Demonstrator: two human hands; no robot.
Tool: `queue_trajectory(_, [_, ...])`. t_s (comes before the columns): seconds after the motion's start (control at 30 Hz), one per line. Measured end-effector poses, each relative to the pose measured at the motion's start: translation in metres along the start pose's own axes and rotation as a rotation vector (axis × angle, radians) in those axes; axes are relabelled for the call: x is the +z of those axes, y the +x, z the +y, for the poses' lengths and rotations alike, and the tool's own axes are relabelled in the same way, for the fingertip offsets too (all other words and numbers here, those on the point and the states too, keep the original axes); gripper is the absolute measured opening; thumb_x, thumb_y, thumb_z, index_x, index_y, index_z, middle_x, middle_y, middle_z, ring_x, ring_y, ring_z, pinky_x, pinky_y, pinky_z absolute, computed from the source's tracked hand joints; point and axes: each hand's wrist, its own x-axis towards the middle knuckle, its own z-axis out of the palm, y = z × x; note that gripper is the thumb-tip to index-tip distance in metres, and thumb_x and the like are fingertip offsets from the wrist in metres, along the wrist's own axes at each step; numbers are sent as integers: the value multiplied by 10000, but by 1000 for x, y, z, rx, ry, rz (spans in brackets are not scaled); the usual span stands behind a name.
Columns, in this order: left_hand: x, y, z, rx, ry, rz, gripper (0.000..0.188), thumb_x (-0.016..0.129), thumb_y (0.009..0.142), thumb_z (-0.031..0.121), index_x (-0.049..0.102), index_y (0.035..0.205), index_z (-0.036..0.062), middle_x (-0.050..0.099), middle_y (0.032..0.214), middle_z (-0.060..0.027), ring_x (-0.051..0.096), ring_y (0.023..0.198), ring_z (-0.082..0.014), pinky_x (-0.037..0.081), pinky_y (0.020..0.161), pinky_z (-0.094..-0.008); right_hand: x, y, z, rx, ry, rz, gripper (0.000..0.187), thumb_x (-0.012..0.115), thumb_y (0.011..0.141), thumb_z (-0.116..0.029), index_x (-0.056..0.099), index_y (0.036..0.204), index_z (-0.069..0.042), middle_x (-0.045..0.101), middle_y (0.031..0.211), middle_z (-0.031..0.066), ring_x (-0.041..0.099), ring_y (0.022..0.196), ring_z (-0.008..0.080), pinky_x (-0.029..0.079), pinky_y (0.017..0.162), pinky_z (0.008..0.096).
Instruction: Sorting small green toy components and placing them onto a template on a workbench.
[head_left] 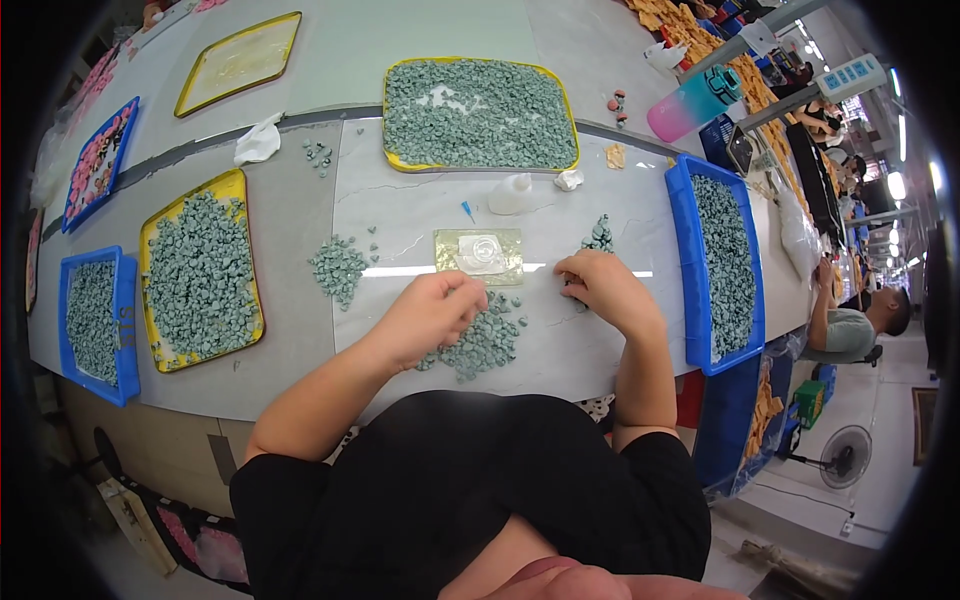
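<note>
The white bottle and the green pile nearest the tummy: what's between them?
In the head view, a yellowish rectangular plate bearing a flat white piece lies between them.

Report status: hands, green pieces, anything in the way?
Left hand bunched by middle green pile, hold unclear. Right hand curled at small right pile, hold unclear. Yellowish plate just beyond middle green pile; no obstruction visible.
</note>
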Motion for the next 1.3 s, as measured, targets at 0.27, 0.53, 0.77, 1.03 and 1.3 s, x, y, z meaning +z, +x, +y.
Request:
queue_trajectory(0.27, [-7, -6, -1, 9, -546, -17, 102, 493, 887, 72, 529, 944, -5, 491, 795, -34, 336, 540, -49, 283, 451, -179, 6, -1, -18, 17, 16, -66, 168, 652, 695, -38, 593, 849, -3, 570, 773, 128, 568, 761, 287, 461, 691, 353])
queue_trajectory(0.53, [-6, -9, -5, -1, -570, -67, 145, 539, 888, 103, 538, 977, -13, 504, 804, -26, 343, 547, -45, 292, 462, -169, 5, 3, -30, 95, 62, -10, 131, 624, 733, -27, 595, 860, -7, 576, 782, 119, 573, 708, 266, 461, 651, 337])
queue_trajectory(0.77, [-3, -17, -8, 18, -480, -101, 163, 534, 891, 109, 562, 958, -37, 503, 799, -24, 377, 575, -46, 307, 473, -179, 10, 14, -68, -133, 391, 316, 184, 632, 750, 0, 631, 931, -37, 615, 824, 90, 595, 737, 196, 469, 643, 275])
queue_trajectory(1.03, [-13, -42, -7, 30, -485, -111, 198, 524, 908, 152, 572, 950, -35, 499, 770, -10, 368, 572, -44, 300, 475, -186, 35, 17, -112, -161, 465, 384, 190, 745, 658, -80, 645, 817, -47, 581, 699, 58, 549, 624, 184, 439, 547, 255])
queue_trajectory(1.3, [-41, -82, -9, 37, -500, -153, 205, 553, 897, 160, 568, 950, -38, 476, 719, -4, 344, 547, -47, 287, 462, -188, 52, 20, -165, -399, 276, 573, 187, 755, 647, -74, 652, 798, -36, 592, 695, 50, 560, 593, 177, 447, 524, 250])
